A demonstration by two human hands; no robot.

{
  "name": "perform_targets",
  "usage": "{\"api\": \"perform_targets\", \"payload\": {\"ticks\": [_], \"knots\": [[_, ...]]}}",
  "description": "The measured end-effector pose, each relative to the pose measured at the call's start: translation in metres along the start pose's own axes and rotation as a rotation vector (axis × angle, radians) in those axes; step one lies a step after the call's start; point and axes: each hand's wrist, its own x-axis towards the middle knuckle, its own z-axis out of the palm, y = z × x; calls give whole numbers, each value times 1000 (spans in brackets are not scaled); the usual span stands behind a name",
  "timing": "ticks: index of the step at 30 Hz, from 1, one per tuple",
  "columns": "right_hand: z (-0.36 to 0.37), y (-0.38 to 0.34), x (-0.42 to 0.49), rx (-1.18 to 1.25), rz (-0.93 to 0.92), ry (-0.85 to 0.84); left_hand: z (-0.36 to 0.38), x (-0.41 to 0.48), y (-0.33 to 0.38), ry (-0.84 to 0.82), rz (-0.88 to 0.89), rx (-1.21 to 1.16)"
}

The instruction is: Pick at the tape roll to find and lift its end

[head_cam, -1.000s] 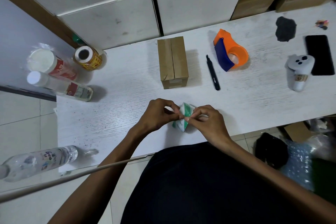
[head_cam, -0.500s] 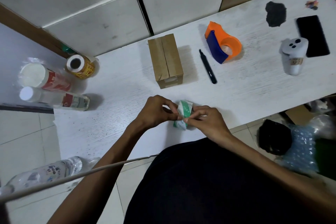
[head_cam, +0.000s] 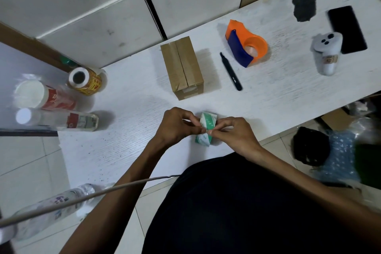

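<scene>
Green-and-white packet pinched at the desk's near edge

We see a small white packet [head_cam: 206, 128] with green bands and faint print — soft, creased and partly folded. It sits tilted, its lower end on the white desk [head_cam: 132, 109], just in front of the brown box, with our fingertips meeting on its middle from both sides.

Mid-counter [head_cam: 132, 109] stands a taped cardboard box [head_cam: 182, 67] — beside it a black pen [head_cam: 231, 71] and an orange tape dispenser [head_cam: 246, 46]. Toward the right edge lie a white controller [head_cam: 326, 53] and a phone [head_cam: 346, 29]; bottles [head_cam: 57, 118] crowd the left edge.
</scene>
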Motion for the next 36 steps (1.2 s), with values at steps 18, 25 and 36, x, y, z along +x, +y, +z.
{"api": "perform_targets", "payload": {"ticks": [18, 25, 36], "knots": [[-1, 6, 5, 6, -11, 32, 0, 5, -6, -9, -165, -214], [-3, 12, 8, 35, -39, -45, 0, 4, -10, -52, -95, -194], [-4, 7, 4, -1, -174, -52, 18, -10, -19, 94, 60, -214]]}}
